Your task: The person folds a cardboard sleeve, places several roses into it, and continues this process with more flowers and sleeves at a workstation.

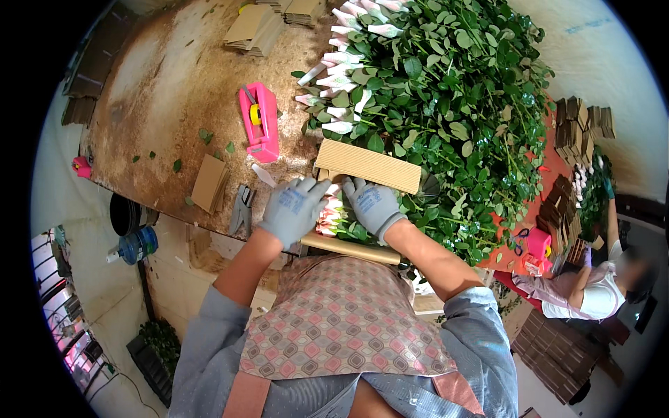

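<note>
A bunch of roses with pale pink heads (329, 217) lies at the table's near edge, between the upright far flap of a corrugated cardboard sheet (369, 165) and a near cardboard edge (352, 249). My left hand (293, 209), in a grey glove, is at the left of the rose heads, its fingertips at the base of the far flap. My right hand (374, 207), gloved alike, grips the same flap over the stems, thumb side toward the heads. The fingertips of both hands are partly hidden. A grey stapler (241, 209) lies left of my left hand.
A pink tape dispenser (260, 123) stands beyond my left hand. Cardboard pieces (210, 183) lie left and are stacked (254, 29) at the back. A large heap of leafy roses (446, 90) with white-wrapped heads covers the right. A co-worker (592, 285) is at far right.
</note>
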Motion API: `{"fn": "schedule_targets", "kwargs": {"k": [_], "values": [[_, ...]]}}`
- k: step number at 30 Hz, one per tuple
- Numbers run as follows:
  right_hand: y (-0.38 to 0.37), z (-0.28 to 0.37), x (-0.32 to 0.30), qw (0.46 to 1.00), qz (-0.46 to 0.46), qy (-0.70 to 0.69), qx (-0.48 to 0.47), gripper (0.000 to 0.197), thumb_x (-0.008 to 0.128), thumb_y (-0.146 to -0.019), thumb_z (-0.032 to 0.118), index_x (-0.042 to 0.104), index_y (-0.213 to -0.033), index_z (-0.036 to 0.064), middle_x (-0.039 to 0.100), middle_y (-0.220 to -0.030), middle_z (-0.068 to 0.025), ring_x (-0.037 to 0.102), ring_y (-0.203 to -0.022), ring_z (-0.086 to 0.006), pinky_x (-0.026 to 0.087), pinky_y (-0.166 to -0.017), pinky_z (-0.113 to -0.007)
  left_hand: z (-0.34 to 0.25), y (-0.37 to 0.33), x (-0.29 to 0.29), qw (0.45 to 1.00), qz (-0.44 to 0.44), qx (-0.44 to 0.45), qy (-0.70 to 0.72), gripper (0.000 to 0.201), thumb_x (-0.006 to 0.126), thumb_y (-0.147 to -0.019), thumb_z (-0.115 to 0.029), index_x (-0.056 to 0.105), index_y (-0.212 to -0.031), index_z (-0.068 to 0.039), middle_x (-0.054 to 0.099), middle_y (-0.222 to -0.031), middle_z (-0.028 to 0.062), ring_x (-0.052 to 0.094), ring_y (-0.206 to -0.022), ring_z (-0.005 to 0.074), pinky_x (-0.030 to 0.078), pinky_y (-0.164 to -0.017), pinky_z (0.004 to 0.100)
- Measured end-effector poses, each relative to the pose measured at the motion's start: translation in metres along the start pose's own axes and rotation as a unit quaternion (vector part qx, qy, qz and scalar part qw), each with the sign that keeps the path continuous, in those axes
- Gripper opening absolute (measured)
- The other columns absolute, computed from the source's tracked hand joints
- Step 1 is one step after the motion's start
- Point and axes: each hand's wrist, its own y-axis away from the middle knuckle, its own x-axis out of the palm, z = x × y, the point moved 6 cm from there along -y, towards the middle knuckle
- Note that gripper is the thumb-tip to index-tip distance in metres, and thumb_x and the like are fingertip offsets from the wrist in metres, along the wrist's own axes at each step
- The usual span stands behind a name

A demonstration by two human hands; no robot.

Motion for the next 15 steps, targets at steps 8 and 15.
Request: {"fn": "schedule_targets", "kwargs": {"k": [8,15], "values": [[-0.001,-0.002,-0.006,1.000,0.007,0.016,-0.004,0.032,0.056,-0.091,0.013,0.057,-0.122,0.0041,0.067,-0.105,-0.0199,0.070,-0.084,-0.0335,0.056,-0.071,-0.044,0.012,-0.017,0.037,0.990,0.074,0.068,-0.100,0.029,0.067,-0.072,-0.009,0.060,-0.100,-0.011,0.061,-0.095,0.0065,0.063,-0.093,0.0266,0.053,-0.077,0.0389],[-0.004,-0.003,0.004,0.995,-0.029,0.089,-0.018,0.030,0.055,-0.091,0.015,0.057,-0.119,0.0039,0.069,-0.097,-0.0199,0.070,-0.084,-0.0346,0.054,-0.071,-0.045,0.022,-0.009,0.031,0.991,0.026,0.067,-0.112,0.012,0.061,-0.081,-0.012,0.062,-0.093,-0.013,0.060,-0.089,0.0039,0.064,-0.088,0.0236,0.051,-0.075,0.0393]]}}
